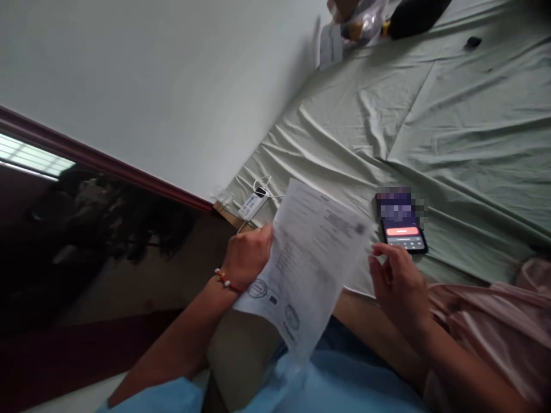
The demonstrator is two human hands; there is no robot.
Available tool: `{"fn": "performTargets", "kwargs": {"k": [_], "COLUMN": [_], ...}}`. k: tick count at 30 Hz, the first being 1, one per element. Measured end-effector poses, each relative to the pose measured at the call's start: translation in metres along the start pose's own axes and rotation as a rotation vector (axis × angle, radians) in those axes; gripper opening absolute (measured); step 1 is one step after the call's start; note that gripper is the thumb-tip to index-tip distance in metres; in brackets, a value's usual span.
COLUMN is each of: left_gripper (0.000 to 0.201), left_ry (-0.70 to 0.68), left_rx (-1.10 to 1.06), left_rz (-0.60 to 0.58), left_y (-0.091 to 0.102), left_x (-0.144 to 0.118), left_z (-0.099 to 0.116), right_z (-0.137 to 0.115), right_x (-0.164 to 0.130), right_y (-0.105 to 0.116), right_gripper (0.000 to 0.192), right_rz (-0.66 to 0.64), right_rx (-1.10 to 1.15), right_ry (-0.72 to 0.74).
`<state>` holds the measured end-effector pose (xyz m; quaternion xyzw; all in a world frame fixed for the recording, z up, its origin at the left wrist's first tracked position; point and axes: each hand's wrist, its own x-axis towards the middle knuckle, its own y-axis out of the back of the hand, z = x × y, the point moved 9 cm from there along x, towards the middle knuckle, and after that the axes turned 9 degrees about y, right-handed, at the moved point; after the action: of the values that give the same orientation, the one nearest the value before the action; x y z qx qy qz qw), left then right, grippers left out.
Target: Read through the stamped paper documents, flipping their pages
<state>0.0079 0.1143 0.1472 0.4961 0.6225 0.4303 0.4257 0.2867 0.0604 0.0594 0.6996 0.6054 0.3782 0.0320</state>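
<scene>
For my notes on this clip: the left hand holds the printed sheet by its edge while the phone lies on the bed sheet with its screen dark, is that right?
Not quite: the phone has its screen lit, with a red bar showing, as the head view shows. The rest stands: the left hand holds the printed sheet by its edge, and the phone lies on the bed sheet.

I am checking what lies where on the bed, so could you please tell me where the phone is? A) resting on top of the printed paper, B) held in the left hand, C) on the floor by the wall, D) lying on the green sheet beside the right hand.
D: the phone lies flat on the green sheet, screen lit, just above the right hand, while the left hand holds the printed paper.
</scene>
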Motion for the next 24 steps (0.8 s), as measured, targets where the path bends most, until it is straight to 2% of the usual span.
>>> {"fn": "performTargets", "kwargs": {"k": [4, 7, 10, 13, 15, 18, 21, 24], "left_gripper": [0.034, 0.034, 0.032, 0.030, 0.032, 0.038, 0.039, 0.045], "left_ry": [-0.019, -0.069, -0.100, -0.031, 0.060, 0.174, 0.252, 0.331], "left_rx": [0.011, -0.245, -0.511, -0.733, -0.916, -1.213, -1.481, -1.700], "left_rz": [0.027, 0.071, 0.139, 0.125, 0.082, 0.026, -0.016, -0.037], "left_y": [0.014, 0.028, 0.043, 0.044, 0.034, 0.005, -0.036, -0.079], "left_x": [-0.005, -0.018, -0.037, -0.052, -0.058, -0.058, -0.052, -0.048], "left_z": [-0.019, -0.028, -0.032, -0.036, -0.039, -0.040, -0.030, -0.015], "right_z": [0.010, 0.018, 0.019, 0.013, 0.008, 0.007, 0.018, 0.027], "right_x": [-0.001, -0.005, -0.008, -0.009, -0.009, -0.015, -0.029, -0.040], "right_y": [0.003, -0.003, -0.019, -0.034, -0.042, -0.053, -0.063, -0.070], "right_gripper": [0.017, 0.024, 0.035, 0.049, 0.049, 0.046, 0.049, 0.048], "right_rz": [0.039, 0.021, -0.064, -0.148, -0.202, -0.271, -0.301, -0.336], "right_rx": [0.208, 0.383, 0.539, 0.686, 0.805, 0.976, 1.073, 1.068], "right_ry": [-0.135, -0.239, -0.273, -0.284, -0.311, -0.445, -0.673, -0.780]}}
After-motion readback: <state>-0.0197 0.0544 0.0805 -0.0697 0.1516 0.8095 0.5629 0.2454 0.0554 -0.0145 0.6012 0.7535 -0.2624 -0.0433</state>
